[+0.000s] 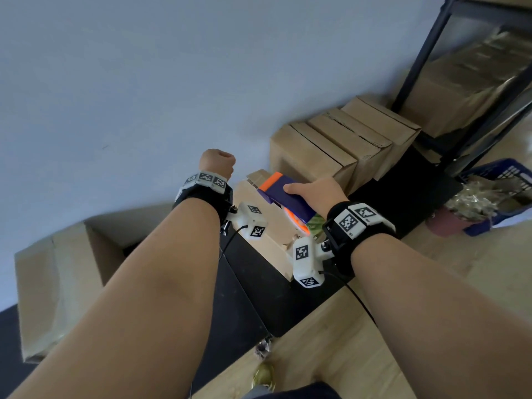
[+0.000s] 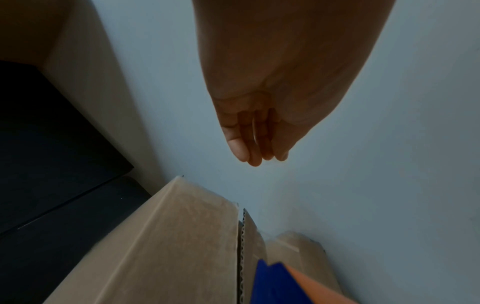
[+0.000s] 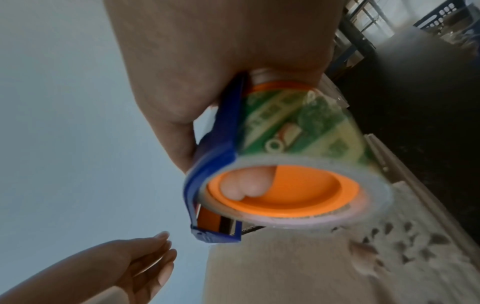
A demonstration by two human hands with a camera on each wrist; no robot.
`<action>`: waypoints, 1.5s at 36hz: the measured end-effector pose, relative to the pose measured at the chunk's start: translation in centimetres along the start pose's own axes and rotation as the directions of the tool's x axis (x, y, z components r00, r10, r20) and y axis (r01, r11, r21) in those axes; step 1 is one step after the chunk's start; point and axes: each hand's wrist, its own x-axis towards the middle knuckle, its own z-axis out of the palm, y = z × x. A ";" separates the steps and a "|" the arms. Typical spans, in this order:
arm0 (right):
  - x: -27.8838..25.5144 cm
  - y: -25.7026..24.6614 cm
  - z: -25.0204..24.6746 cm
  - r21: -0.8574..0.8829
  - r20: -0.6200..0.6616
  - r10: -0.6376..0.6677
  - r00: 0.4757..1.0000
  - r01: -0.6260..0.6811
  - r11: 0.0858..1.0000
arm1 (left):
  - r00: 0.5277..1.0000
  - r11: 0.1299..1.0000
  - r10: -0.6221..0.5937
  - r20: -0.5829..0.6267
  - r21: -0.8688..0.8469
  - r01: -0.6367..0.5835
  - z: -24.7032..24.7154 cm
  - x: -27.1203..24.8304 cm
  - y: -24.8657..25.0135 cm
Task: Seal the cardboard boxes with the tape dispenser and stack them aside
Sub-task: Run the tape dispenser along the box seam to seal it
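The right hand was clamped round the blue-and-orange tape dispenser, fingers hooked through the roll's core, resting it on the cardboard box lying on the black surface. The dispenser looked light and rigid, its toothed edge best avoided. Left of the box, the left hand hung loosely curled, holding nothing. The box looked light but crushable, best gripped by opposite sides. Beyond it stood a row of boxes.
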 end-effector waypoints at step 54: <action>1.4 -0.3 1.0 0.016 0.103 0.155 0.983 -0.157 0.987 | 0.892 0.652 0.341 0.297 0.609 -0.452 5.3 -0.9 -6.2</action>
